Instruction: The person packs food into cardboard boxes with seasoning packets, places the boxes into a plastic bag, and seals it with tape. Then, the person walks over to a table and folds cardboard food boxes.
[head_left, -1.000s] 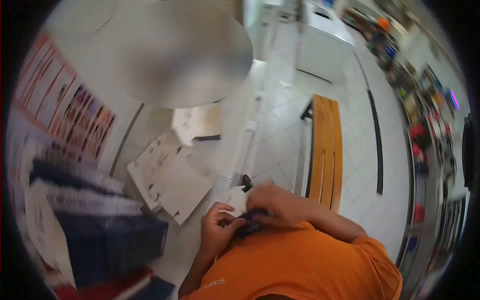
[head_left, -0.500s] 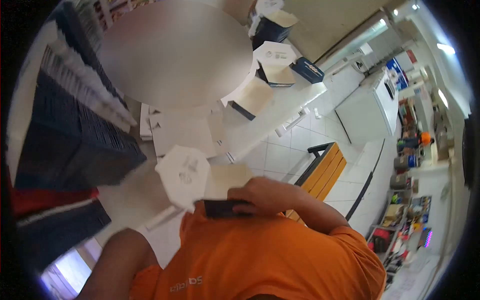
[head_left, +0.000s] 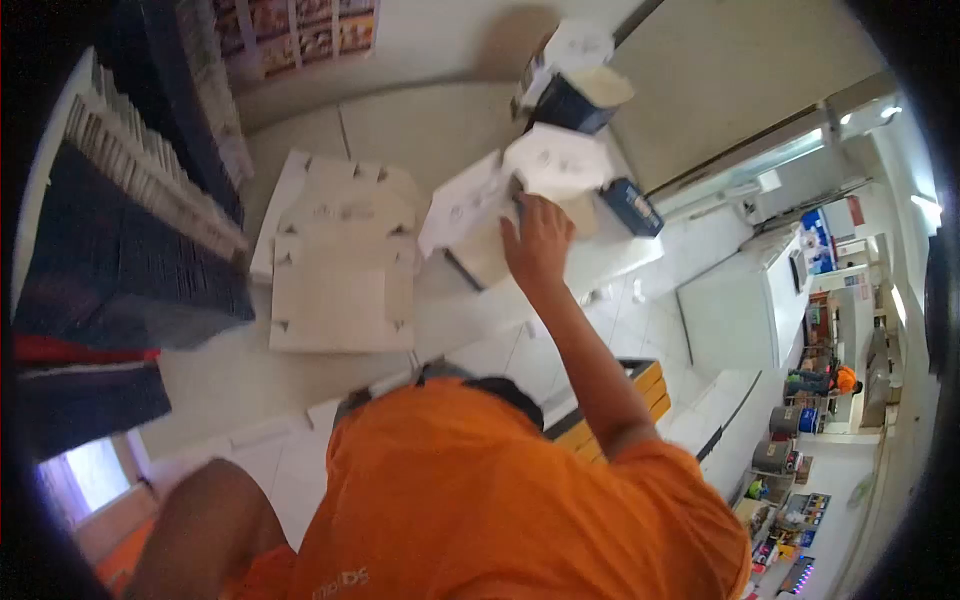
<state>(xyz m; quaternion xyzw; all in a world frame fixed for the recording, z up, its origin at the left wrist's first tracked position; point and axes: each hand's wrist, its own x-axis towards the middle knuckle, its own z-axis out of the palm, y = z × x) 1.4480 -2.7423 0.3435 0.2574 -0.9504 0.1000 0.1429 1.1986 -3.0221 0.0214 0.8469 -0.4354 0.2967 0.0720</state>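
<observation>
My right hand (head_left: 540, 238) reaches out over the table (head_left: 440, 315), thumb and fingers apart, with its fingertips at two open cartons. The nearer carton has a white lid (head_left: 465, 205) standing up and a cream inside. Behind it, the other shows a white lid (head_left: 560, 155). Whether the fingertips touch either carton cannot be made out. Flat cream carton blanks (head_left: 345, 275) with small dark slots lie to the left of the hand. My left hand is out of view; only a bent limb (head_left: 215, 515) shows at lower left.
Tall stacks of dark blue folded cartons (head_left: 130, 260) stand at left. A small dark blue carton (head_left: 632, 207) is at the table's right end, more cartons (head_left: 575, 100) behind. Beyond are a wooden bench (head_left: 655, 390), a white cabinet (head_left: 730, 310) and a distant person in orange (head_left: 847, 380).
My right hand has moved from my lap to the cartons on the table. The open carton from my lap now appears among them. My left hand, seen a second ago, is gone from view.
</observation>
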